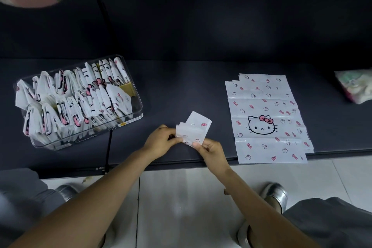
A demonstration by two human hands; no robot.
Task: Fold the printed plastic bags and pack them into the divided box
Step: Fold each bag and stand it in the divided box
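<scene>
Folded bag (194, 130) is pinched between both hands, left hand (161, 141) and right hand (211, 150), just above the dark bench edge, between the packed divided box (132, 104) and flat bag stack (265, 117).

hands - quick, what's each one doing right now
Left hand: closed, pinching the left end of the partly folded bag.
Right hand: closed, pinching the same bag at its near right edge.
</scene>
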